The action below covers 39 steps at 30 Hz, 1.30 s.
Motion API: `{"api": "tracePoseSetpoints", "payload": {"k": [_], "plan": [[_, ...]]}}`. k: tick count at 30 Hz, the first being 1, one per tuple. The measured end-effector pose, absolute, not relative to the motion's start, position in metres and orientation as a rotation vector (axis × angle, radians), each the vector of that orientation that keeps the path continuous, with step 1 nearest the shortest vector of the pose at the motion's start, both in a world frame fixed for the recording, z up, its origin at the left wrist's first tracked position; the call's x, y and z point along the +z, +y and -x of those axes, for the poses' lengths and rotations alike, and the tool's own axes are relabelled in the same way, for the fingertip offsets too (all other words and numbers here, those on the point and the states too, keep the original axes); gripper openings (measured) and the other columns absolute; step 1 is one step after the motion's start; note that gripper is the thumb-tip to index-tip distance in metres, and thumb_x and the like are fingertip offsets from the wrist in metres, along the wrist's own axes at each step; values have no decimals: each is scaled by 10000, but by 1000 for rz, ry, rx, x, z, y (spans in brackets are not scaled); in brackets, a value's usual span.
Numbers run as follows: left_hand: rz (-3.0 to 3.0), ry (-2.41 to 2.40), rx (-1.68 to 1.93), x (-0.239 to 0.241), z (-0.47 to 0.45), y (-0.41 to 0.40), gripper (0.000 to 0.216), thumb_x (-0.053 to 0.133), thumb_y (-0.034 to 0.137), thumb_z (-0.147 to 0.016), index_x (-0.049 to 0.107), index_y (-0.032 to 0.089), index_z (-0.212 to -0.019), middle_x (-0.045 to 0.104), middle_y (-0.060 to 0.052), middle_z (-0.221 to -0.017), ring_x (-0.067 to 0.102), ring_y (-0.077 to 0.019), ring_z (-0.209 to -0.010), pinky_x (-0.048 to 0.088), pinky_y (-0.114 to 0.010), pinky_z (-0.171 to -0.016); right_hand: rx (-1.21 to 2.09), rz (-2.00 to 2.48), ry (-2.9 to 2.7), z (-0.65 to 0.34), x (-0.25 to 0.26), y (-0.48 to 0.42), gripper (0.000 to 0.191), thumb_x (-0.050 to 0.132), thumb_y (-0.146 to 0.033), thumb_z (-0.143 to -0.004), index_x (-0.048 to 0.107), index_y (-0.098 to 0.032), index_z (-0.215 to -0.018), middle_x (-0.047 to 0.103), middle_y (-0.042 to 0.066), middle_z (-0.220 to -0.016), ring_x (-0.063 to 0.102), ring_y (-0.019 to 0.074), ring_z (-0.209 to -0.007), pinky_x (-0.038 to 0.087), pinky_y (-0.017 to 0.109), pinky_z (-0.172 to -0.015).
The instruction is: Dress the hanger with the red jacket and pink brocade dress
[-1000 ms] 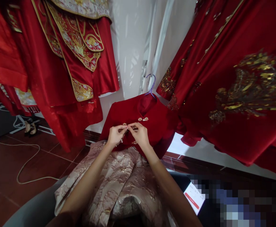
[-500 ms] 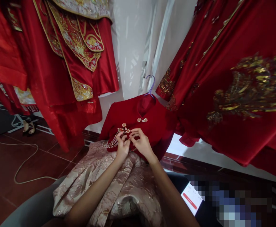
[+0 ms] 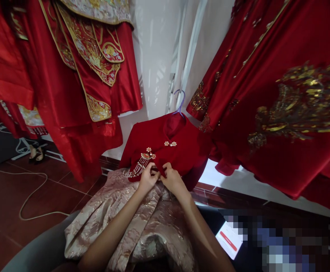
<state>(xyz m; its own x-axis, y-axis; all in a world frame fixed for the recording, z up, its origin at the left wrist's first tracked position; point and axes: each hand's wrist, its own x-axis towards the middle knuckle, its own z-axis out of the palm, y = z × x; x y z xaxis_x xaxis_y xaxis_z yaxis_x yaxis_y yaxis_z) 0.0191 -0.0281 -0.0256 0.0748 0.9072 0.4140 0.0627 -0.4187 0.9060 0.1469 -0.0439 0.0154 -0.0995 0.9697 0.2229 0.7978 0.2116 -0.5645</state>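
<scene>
A red jacket [image 3: 187, 155] with a stand collar hangs in front of me on a purple hanger [image 3: 179, 105], its lower part over my lap. My left hand [image 3: 148, 178] is closed, fingers pinching the jacket's front. Close beside it, fingertips nearly touching, my right hand [image 3: 174, 180] is bent and closed at the same front fabric. Whether anything small is between the fingers is hidden. A beaded tassel ornament [image 3: 140, 165] with flower-shaped pieces lies on the jacket just beyond my left hand. Higher up, a flower-shaped fastener [image 3: 170, 144] sits below the collar.
Shiny pink brocade fabric [image 3: 131, 211] covers my lap. Embroidered red garments [image 3: 97, 68] hang at left, and a sequined red gown [image 3: 284, 151] at right. A lit phone [image 3: 229, 240] lies at lower right. A pale cable [image 3: 26, 200] and heeled shoes [image 3: 36, 155] are on the tiled floor.
Both hands have moved down, away from the flower end of the beaded ornament, to the jacket's front below it. The ornament now shows more fully.
</scene>
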Motion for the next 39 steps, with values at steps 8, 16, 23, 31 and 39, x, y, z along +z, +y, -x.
{"api": "tracePoseSetpoints", "payload": {"k": [8,16,23,31,39], "plan": [[-2272,1394,1497,-11,-14,-18,423,503,166,-791,429,161,-1208,420,-144,-1299,409,-261,-1235,362,-447,-1036,575,1529,-1942,-166,24,-43,280,581,-230,-723,400,-202,-934,604,18,-763,595,160,-680,413,251,-621],[-2375,1635,1457,-29,-12,-11,592,547,67,-676,406,133,-1247,346,-180,-1292,372,-324,-1200,366,-499,-994,612,1458,-1931,-167,25,-44,268,555,-217,-702,400,-197,-919,534,-31,-701,522,127,-596,396,249,-591],[-2255,1635,1555,-33,0,-10,403,459,121,-790,453,150,-1192,368,-154,-1188,420,-280,-1132,391,-470,-968,736,1348,-1944,-173,31,-47,290,653,-205,-627,475,-203,-857,569,-39,-701,542,115,-612,407,229,-576],[-2159,1599,1543,-40,1,-6,332,404,90,-810,451,135,-1136,490,-138,-1067,543,-217,-968,456,-362,-865,734,1357,-1916,-171,35,-51,267,675,-190,-616,503,-194,-820,569,-39,-703,521,85,-547,404,207,-509],[-1989,1675,1612,-32,7,-13,202,463,298,-867,530,209,-1035,616,-22,-774,603,-150,-684,425,-221,-628,934,1370,-1852,-173,30,-49,292,652,-199,-651,473,-193,-882,540,-45,-740,483,50,-421,377,181,-375]]}}
